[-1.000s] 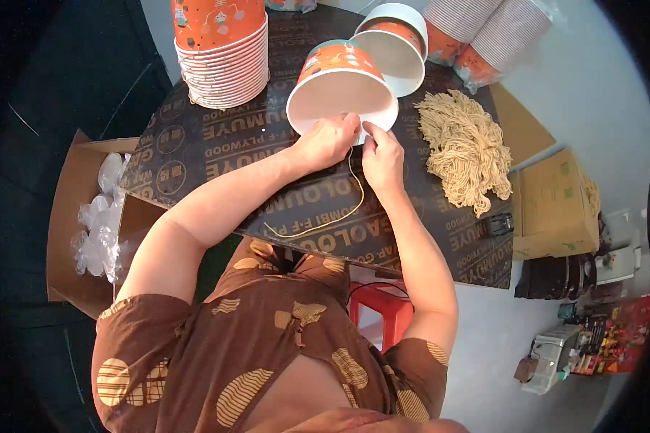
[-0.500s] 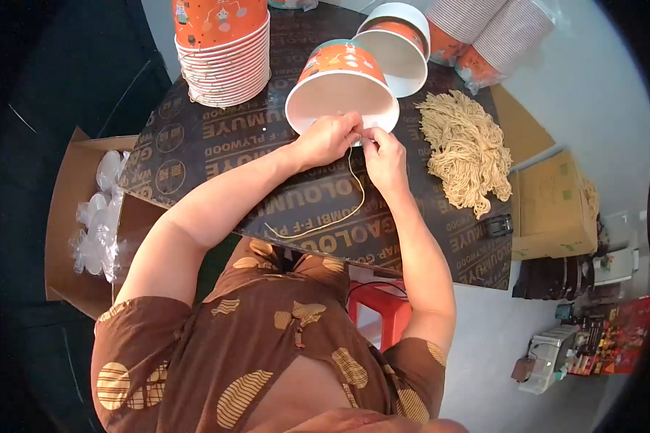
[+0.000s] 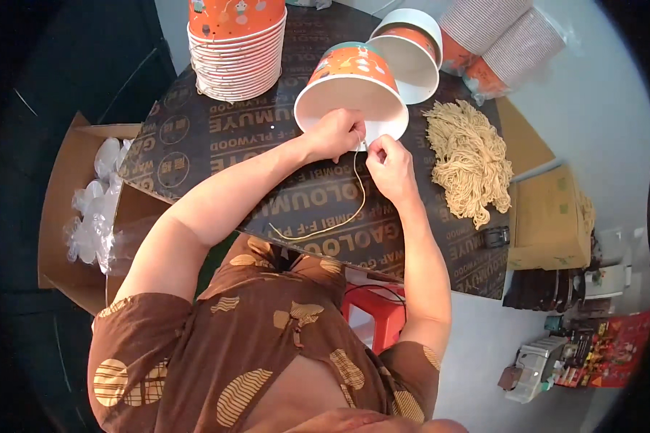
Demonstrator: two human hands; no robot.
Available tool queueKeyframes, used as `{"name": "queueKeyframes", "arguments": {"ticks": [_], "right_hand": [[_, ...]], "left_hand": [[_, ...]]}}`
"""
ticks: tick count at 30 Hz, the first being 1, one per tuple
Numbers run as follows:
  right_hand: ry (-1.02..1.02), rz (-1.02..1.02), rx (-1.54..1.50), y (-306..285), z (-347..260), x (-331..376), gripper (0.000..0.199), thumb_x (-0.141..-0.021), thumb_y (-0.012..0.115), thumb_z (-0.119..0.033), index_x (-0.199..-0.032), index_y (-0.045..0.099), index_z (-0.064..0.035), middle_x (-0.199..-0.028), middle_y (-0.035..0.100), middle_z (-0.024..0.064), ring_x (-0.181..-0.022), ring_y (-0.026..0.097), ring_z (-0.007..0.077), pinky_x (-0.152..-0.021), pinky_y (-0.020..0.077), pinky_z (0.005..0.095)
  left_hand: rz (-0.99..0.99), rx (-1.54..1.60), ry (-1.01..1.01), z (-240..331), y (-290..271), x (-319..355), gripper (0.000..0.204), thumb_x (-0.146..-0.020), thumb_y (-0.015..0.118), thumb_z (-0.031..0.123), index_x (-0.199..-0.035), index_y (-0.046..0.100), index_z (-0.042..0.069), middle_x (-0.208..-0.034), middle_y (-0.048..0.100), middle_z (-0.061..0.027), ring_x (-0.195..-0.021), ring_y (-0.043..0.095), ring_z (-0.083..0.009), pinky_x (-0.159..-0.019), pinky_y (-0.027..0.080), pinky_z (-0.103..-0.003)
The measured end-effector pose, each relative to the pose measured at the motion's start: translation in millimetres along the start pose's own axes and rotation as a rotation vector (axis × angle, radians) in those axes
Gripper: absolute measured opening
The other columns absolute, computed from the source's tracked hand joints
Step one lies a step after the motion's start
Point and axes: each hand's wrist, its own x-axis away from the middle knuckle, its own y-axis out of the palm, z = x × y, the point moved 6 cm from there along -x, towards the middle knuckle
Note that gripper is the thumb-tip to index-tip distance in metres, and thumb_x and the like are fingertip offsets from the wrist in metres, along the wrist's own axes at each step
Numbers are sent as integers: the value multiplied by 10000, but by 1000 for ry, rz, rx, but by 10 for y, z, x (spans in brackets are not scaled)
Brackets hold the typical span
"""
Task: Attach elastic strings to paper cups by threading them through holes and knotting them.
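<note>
On the worktop [image 3: 220,148], the orange paper bucket [image 3: 352,95] lay on its side, mouth toward the person. At its near rim, the left hand [image 3: 337,136] gripped the thin string [image 3: 364,193]; the right hand [image 3: 390,164] had its fingers pinched together, on what I could not tell

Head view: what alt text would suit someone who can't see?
A person's left hand and right hand, close together, work with a thin string at the rim of an orange tub lying sideways on a dark table. Stacked tubs stand at left; a heap of string lies at right.
</note>
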Motion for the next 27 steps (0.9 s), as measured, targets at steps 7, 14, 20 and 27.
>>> {"name": "queueKeyframes", "arguments": {"ticks": [7, 14, 20, 27], "right_hand": [[-163, -47, 412, -34, -198, 63, 85, -796, 598, -25, -844, 530, -7, -762, 610, 172, -687, 617, 378, -591, 495, 447], [-218, -117, 587, -5, -231, 70, 117, -793, 602, -58, -843, 508, -10, -759, 600, 163, -641, 650, 324, -552, 532, 398], [-246, -119, 622, 12, -235, 64, 126, -774, 614, -50, -846, 517, -13, -760, 593, 165, -644, 654, 316, -552, 534, 387], [-250, -144, 603, 14, -238, 62, 138, -761, 626, -46, -853, 532, -3, -769, 595, 177, -662, 654, 329, -572, 536, 396]], "left_hand": [[145, -287, 180, -162, -64, -105, 121, -785, 612, 106, -716, 589, 8, -648, 589, -68, -512, 544, -165, -466, 443, -329], [-22, 293, -196, -172, -49, -65, 130, -726, 615, 63, -620, 576, -2, -547, 556, -108, -448, 504, -165, -402, 385, -300], [-152, 663, -125, -85, 66, -53, 136, -795, 599, 54, -671, 566, 12, -567, 548, -76, -406, 446, -104, -356, 316, -239], [-98, 479, -186, -127, 76, -88, 152, -802, 600, 71, -668, 564, 10, -564, 548, -65, -405, 453, -110, -349, 331, -252]]}}
